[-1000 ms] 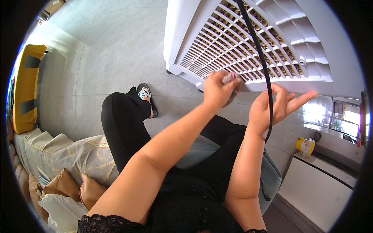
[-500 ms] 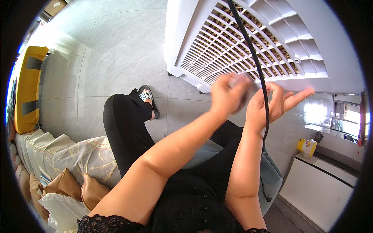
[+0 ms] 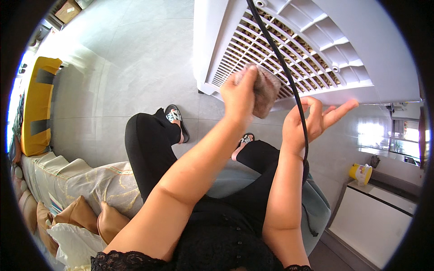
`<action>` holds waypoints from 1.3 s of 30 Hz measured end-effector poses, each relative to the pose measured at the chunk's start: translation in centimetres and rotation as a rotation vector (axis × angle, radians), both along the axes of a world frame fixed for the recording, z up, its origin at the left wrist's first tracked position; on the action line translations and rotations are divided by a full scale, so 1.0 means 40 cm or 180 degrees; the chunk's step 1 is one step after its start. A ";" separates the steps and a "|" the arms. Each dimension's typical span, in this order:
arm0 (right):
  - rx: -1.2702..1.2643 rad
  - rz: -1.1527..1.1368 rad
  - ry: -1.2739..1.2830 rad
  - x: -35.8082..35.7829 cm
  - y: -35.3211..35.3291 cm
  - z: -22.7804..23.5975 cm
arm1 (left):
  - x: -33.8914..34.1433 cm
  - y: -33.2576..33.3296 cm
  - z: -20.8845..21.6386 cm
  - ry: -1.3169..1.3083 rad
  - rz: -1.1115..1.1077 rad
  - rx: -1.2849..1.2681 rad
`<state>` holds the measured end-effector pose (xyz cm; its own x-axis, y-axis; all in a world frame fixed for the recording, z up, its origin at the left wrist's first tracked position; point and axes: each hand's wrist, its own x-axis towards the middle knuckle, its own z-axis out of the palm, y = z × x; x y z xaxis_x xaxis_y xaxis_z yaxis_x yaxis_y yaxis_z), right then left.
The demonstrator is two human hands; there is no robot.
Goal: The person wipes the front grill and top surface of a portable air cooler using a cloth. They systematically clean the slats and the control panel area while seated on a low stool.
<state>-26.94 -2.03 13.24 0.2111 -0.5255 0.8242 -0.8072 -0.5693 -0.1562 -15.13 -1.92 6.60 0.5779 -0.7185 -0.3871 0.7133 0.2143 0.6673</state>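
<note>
My left hand [image 3: 238,95] grips a brownish-grey cloth [image 3: 265,89] and holds it up against the black cable [image 3: 275,54]. That cable runs down from the top, across the white louvred grille of a large air cooler [image 3: 312,49]. My right hand [image 3: 312,121] pinches the same cable lower down between thumb and fingers, with the other fingers spread to the right. Below my hand the cable drops toward my lap. I sit with black-trousered legs and sandals [image 3: 175,121] on the floor.
The white cooler stands on the grey tiled floor [image 3: 117,67] just ahead. A cushioned sofa with a patterned cover [image 3: 72,185] lies at my left, and a yellow-and-grey object [image 3: 38,104] stands further left. A white cabinet [image 3: 384,221] and a yellow container [image 3: 360,173] are at the right.
My left hand has slid the cloth up along the cable, from beside my right hand to above it. My right hand stays put on the cable.
</note>
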 end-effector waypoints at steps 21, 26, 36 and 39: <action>0.0107 -0.0296 0.0090 0.013 -0.003 -0.016 | 0.029 -0.004 -0.290 -0.1299 0.0271 0.1130; -0.0031 -0.0368 0.0266 0.014 -0.013 -0.024 | -0.041 -0.008 -0.274 -0.0548 0.0286 0.0913; -0.0072 -0.0388 0.0239 0.022 -0.017 -0.020 | -0.001 -0.011 -0.267 -0.0497 0.0093 0.0996; -0.0042 -0.0195 0.0134 0.019 -0.017 -0.022 | -0.143 0.041 -0.322 -0.2073 -0.0865 0.0949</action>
<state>-26.18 -2.70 12.35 0.2135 -0.5277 0.8222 -0.8462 -0.5205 -0.1143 -20.86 -0.28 -6.30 0.5738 -0.7864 -0.2286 0.1581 -0.1675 0.9731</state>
